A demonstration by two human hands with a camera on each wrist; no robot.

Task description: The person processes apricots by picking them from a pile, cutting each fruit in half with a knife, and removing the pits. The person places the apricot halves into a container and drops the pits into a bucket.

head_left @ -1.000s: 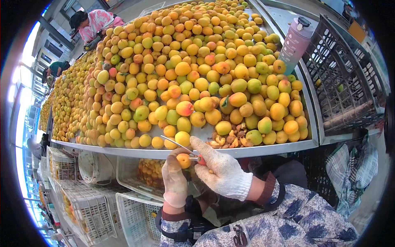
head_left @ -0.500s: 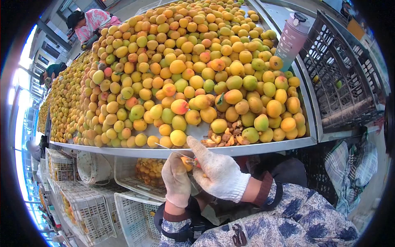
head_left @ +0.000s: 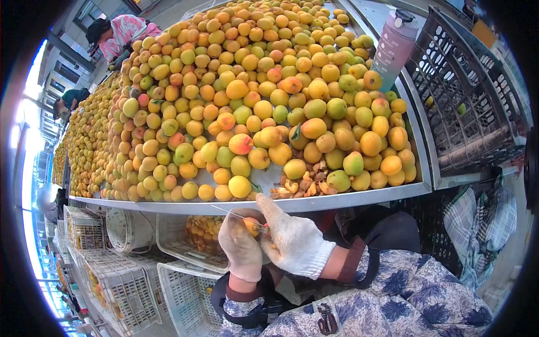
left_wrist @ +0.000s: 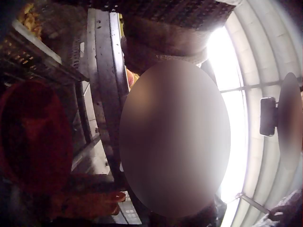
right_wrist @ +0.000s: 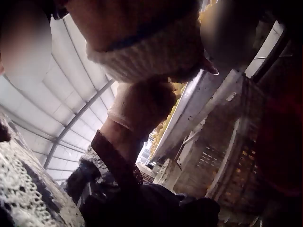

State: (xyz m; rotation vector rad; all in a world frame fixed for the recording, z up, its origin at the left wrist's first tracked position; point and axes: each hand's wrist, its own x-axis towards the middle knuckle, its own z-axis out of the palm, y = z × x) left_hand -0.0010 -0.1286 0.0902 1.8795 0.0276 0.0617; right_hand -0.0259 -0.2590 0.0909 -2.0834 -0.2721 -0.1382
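Both hands wear pale gloves and meet just in front of the metal table's edge. In the head view the left hand (head_left: 241, 247) holds an orange-yellow apricot (head_left: 251, 226) in curled fingers. The right hand (head_left: 295, 238) grips a tool whose handle is mostly hidden; a bit of red shows at its fingers, and a thin metal rod (head_left: 227, 210) points out leftward over the left hand. Metal touches the fruit's right side. The right wrist view shows the left hand (right_wrist: 142, 106) in shadow; the left wrist view is largely blurred.
Apricots (head_left: 236, 90) heap over the table (head_left: 365, 197), with split pieces and pits (head_left: 306, 184) near its edge. A bottle (head_left: 394, 50) and black crate (head_left: 455, 95) stand right. White crates (head_left: 120, 286) sit below left; two people are at the far left.
The rod and the apricot have turned between the hands, and the fruit sits deeper in the left hand's fingers. The whole head view has shifted slightly.
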